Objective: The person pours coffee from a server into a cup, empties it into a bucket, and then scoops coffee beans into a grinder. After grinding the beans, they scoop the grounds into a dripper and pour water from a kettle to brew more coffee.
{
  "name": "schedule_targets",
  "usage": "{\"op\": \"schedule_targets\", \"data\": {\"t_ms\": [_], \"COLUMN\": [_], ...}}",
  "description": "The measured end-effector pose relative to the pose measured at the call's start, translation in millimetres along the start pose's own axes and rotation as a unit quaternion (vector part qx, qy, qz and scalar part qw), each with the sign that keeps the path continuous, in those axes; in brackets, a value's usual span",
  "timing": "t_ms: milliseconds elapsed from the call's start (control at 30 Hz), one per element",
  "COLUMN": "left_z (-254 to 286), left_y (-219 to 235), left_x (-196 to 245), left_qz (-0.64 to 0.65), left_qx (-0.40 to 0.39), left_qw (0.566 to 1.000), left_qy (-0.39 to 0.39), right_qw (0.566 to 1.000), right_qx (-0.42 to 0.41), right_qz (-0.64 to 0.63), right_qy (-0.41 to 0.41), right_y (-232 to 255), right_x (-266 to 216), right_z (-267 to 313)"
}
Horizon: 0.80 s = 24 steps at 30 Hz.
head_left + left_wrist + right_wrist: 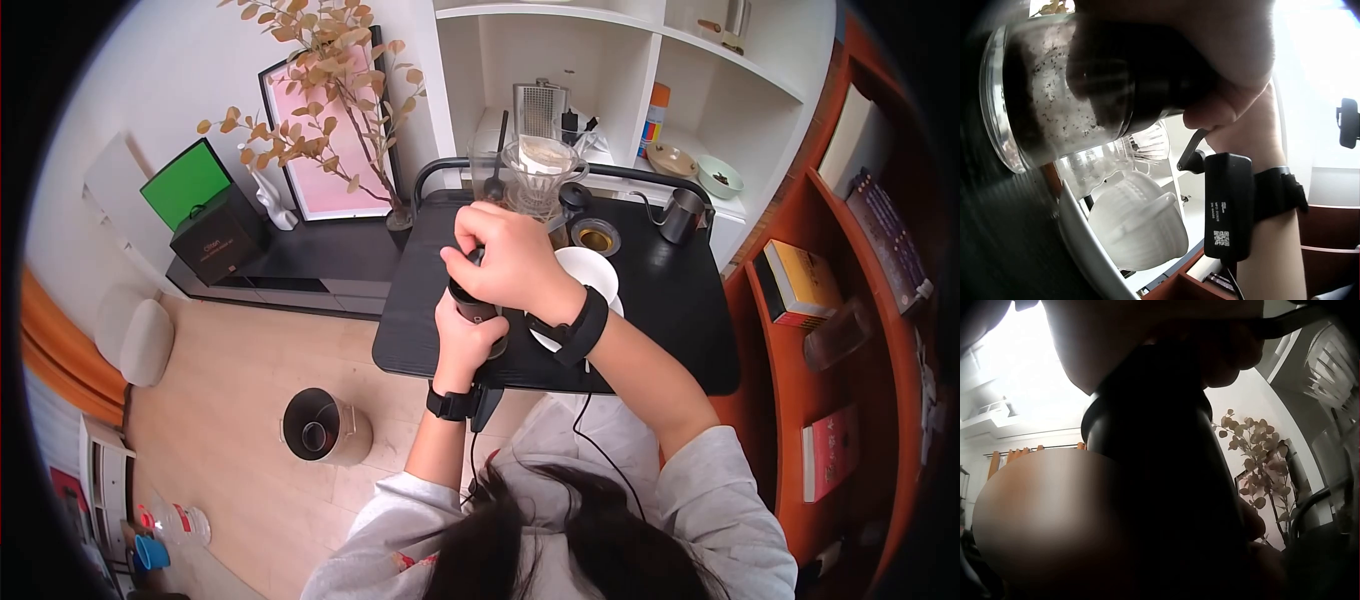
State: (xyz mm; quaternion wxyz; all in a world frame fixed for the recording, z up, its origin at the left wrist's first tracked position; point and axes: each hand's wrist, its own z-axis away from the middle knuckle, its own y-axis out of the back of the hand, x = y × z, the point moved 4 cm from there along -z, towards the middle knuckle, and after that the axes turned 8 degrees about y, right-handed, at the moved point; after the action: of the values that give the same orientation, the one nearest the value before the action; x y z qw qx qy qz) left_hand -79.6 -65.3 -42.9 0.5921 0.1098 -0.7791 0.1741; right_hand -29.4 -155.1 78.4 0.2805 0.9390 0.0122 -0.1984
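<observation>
A hand coffee grinder [470,306] stands at the near left side of the black table [420,240], with a dark body above a clear jar. My left hand [466,345] grips its body from the side. Ground coffee [1021,81] and stray specks show inside the glass jar [1060,119] in the left wrist view, the jar's base right at the tabletop. Over the grinder's top, my right hand [515,262] curls its fingers round the crank [1288,324], whose dark arm sticks out past them. Beside the grinder, a white cup [1138,225] stands on a saucer [1079,240].
Behind my hands are a glass coffee dripper [535,185] with a paper filter [545,152] and a round tin [597,236]. A gooseneck kettle [684,216] stands at the back right, near the table's rail [640,174]. A bin [350,435] stands on the floor.
</observation>
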Motion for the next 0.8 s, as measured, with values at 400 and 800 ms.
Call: {"op": "schedule_targets", "data": {"t_ms": [400, 800], "left_z": [-1, -2], "left_y": [-3, 2], "left_x": [0, -3], "left_qz": [0.048, -0.009], "left_qx": [-0.028, -0.028], "left_qw": [0.998, 1.000], "left_qy": [0.011, 0.000], "right_qw": [0.994, 0.975], "right_qx": [-0.097, -0.188], "right_qz": [0.058, 0.118], "right_qy": [-0.005, -0.013], "right_y": [-18, -27], "right_x": [4, 6], "right_z": [8, 8]}}
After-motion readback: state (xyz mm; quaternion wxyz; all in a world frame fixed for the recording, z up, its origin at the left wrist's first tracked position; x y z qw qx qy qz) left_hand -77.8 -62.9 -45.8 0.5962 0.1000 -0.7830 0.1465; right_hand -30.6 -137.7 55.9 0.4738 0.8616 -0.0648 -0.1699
